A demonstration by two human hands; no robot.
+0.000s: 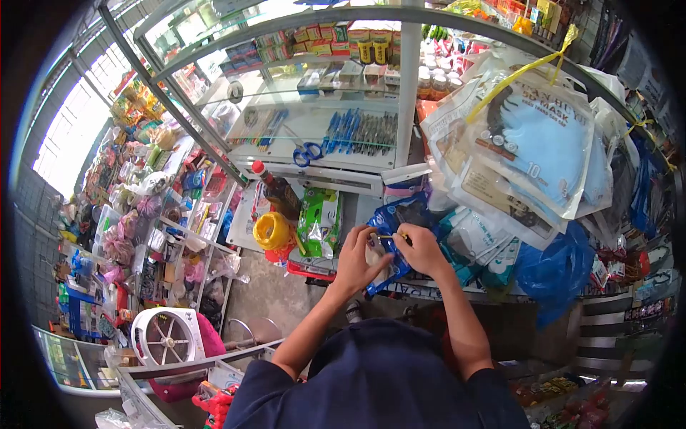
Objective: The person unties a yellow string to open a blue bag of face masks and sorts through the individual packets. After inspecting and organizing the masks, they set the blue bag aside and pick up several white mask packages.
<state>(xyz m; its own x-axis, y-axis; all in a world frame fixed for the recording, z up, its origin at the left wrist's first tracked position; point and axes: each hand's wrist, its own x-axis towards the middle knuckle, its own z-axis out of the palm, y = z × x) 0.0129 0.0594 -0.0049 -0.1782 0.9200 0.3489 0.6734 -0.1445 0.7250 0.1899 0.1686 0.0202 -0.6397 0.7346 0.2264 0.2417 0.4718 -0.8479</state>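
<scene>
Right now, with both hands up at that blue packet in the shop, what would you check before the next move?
1. Left hand on the blue packet: ok, fingers touch it.
2. Right hand on the packet's top: ok.
3. Yellow tie pinched between the fingers: cannot tell, too small.
4. Packet supported from above: cannot tell, the hanging point is hidden.
5. Mask packs hanging close on the right: not ok, crowding the hands.
6. Yellow-capped bottle on the left: ok, apart from the hands.

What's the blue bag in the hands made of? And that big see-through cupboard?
The blue bag, held by the left hand and right hand, looks like thin shiny plastic film: it crinkles and catches light. The cupboard seems to be clear glass panes in pale metal framing, since pens and scissors show through; clear plastic panes can't be ruled out.
</scene>
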